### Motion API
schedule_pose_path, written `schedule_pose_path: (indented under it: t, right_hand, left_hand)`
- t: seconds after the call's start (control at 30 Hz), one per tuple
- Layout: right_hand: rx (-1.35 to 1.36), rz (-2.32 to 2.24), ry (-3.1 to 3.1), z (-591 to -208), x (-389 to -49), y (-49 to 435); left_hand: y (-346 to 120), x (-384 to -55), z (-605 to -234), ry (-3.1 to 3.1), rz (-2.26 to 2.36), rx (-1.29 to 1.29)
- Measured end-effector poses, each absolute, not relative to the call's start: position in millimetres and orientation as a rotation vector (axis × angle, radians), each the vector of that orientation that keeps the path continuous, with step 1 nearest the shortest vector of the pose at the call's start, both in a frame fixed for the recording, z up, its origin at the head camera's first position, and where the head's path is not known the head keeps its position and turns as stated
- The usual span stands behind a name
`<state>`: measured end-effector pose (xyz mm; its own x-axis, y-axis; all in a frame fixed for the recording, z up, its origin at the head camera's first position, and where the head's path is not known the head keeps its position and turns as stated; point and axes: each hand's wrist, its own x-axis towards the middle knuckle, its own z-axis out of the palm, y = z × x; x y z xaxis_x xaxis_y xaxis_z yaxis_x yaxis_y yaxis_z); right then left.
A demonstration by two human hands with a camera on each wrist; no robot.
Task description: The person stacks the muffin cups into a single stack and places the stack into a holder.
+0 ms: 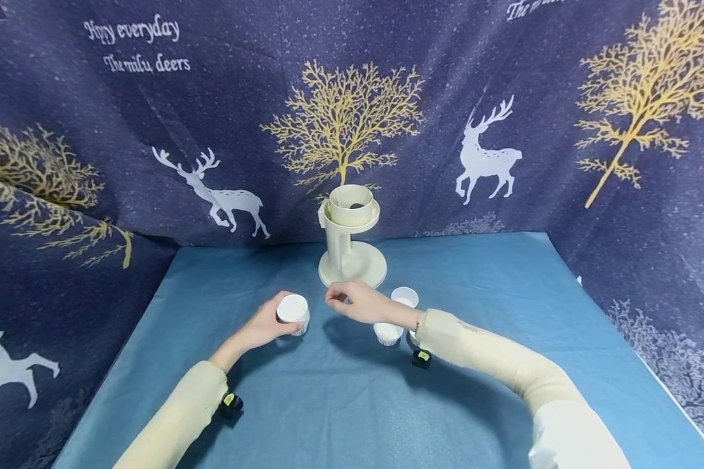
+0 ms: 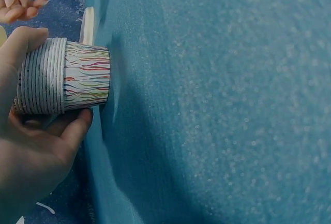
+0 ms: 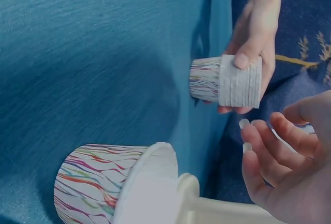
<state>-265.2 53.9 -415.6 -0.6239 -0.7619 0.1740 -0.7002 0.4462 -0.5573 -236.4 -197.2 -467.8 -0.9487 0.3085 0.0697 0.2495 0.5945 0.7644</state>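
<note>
My left hand [image 1: 265,326] grips a nested stack of paper baking cups [image 2: 85,74], fingers and thumb wrapped round its side. The cups are white with wavy coloured lines, and the stacked rims show as ridges in the left wrist view. To the right of the stack, my right hand [image 1: 360,303] hovers with loosely bent fingers [image 3: 282,151] and nothing in them. Single cups stand on the table under and behind the right forearm: one farther back [image 1: 405,297], one nearer [image 1: 388,333], and another mostly hidden by the sleeve.
A cream stand [image 1: 360,260] with a round base is at the table's back, its ring carrying a cream cylindrical cup [image 1: 352,205] with something dark inside. Blue cloth [image 1: 352,404] covers the table. A dark curtain [image 1: 387,39] printed with deer and trees hangs behind.
</note>
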Motion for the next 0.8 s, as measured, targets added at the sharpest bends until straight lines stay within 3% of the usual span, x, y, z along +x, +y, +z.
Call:
schedule_pose_path:
  t: [0.33, 0.8]
  right_hand:
    - [-1.338, -0.98, 2.513, -406, -264, 71]
    - [-1.231, -1.069, 2.475, -420, -264, 94]
  left_hand:
    - [-197, -235, -467, 2.724, 1.294, 0.456]
    - [-197, -234, -467, 2.72, 1.322, 0.447]
